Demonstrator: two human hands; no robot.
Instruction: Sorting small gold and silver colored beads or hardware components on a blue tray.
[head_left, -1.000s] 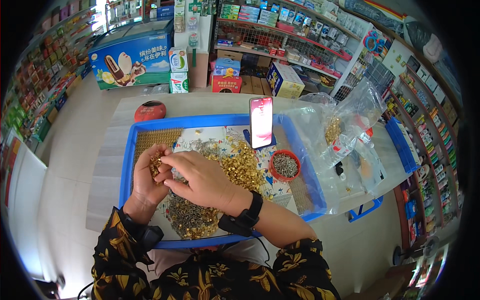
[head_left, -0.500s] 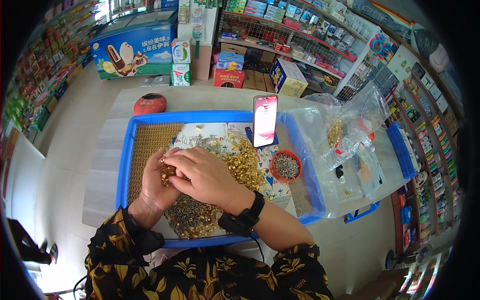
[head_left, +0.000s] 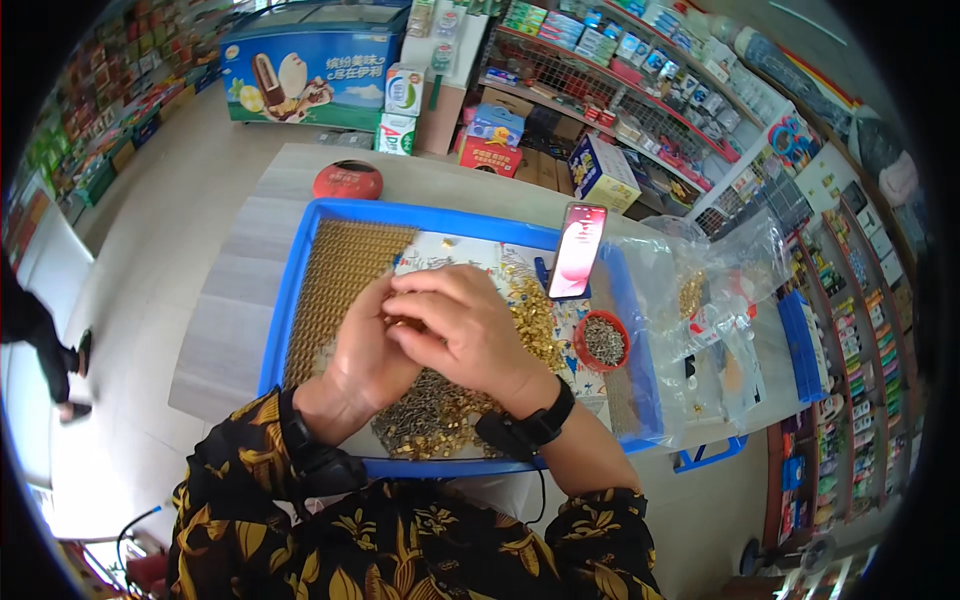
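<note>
My left hand (head_left: 362,352) is cupped, palm up, over a blue tray (head_left: 283,305); some small gold metal parts (head_left: 408,321) show in its palm. Curled over it, my right hand (head_left: 468,325) has its fingers closed at the left fingers, hiding most of what lies between. Beneath the hands and nearer me is a mixed pile of silver screws (head_left: 425,405) and gold parts. Another heap of loose gold parts (head_left: 538,322) lies to the right of my right hand. Packed rows of gold-coloured pieces (head_left: 350,262) fill the tray's left side.
A red bowl of screws (head_left: 604,342) and an upright phone (head_left: 578,250) stand at the tray's right. Clear plastic bags (head_left: 735,265) lie farther right. A red rounded object (head_left: 348,181) sits behind the tray. A person's legs (head_left: 45,350) show at far left.
The view has shifted, so the tray appears farther right and slightly higher. My hands stay together, with the left fingers now more upright and less of the gold parts showing. The person's legs show more.
</note>
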